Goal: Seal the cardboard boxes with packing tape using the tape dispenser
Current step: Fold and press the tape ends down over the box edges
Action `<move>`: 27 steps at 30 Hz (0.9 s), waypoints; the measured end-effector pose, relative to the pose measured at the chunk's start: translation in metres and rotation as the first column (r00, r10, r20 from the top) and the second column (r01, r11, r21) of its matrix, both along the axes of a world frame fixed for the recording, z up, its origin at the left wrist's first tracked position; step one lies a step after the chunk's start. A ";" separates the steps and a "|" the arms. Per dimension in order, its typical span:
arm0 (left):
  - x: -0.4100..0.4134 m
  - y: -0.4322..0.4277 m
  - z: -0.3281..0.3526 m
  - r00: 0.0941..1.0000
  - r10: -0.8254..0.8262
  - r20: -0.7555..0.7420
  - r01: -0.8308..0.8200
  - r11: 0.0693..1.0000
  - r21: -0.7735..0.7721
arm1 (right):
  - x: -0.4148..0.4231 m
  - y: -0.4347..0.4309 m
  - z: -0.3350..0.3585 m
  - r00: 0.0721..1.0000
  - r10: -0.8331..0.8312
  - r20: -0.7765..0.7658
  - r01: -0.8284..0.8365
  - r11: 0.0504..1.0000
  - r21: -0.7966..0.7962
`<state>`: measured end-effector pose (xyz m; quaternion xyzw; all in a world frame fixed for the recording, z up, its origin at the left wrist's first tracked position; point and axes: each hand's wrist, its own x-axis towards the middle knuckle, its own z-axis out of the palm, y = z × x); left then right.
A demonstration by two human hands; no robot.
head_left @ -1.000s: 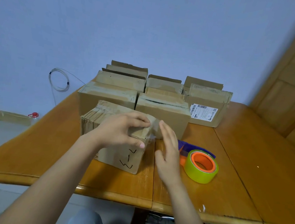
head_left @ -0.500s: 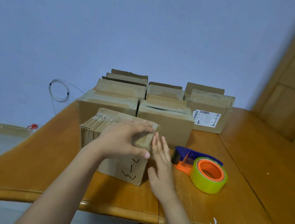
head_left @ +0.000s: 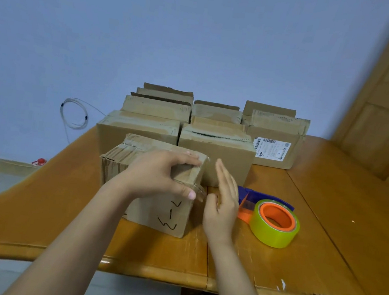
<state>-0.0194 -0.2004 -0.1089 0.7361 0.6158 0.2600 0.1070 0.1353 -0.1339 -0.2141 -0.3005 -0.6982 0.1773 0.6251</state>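
Far left, against the wall: a coiled white cable (head_left: 73, 114) and a small red object (head_left: 40, 161) low on the floor, neither part of the job. On the wooden table (head_left: 323, 249), nearest the person, sits the front box (head_left: 156, 191), flaps down, clear tape visible across its top and turning over the near right corner; black marker strokes on its front face. The left hand (head_left: 160, 175) is clamped over that top corner, fingers curled on the upper edge and thumb pressing the tape end onto the front face, so it is gripping the box itself. Just right of the box, the right hand (head_left: 222, 199) stands edge-on with fingers straight and together, holding nothing, close beside the box's right side; contact with the cardboard cannot be made out. Judgement: tape on this box is laid and is being smoothed down, so this one is nearly sealed. Behind it, the stacked boxes (head_left: 214, 135) stand in rows; several back flaps stand up, at least one front one shows a gap at its seam, so most look unsealed, though old tape marks make that uncertain. Right of the hands, the tape dispenser (head_left: 270, 218) lies on the table, yellow-green roll on orange hub, blue handle pointing left, untouched and within easy reach.
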 end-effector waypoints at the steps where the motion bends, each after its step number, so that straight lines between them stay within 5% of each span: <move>1: 0.000 0.000 0.000 1.000 -0.003 0.007 0.003 1.000 -0.001 | -0.003 0.003 0.002 1.000 0.005 0.009 -0.005 1.000 0.007; 13: 0.003 -0.003 0.003 1.000 -0.006 0.021 0.006 1.000 -0.003 | 0.000 0.011 0.011 0.994 -0.061 -0.095 0.059 0.998 -0.031; 22: 0.002 -0.004 0.003 0.999 -0.008 0.053 0.008 1.000 -0.011 | -0.021 0.035 0.023 0.958 0.161 -0.238 -0.238 0.909 -0.341; 27: 0.001 -0.002 0.001 0.998 -0.006 0.068 0.006 1.000 0.003 | -0.018 0.046 0.021 0.956 0.189 -0.226 -0.252 0.922 -0.295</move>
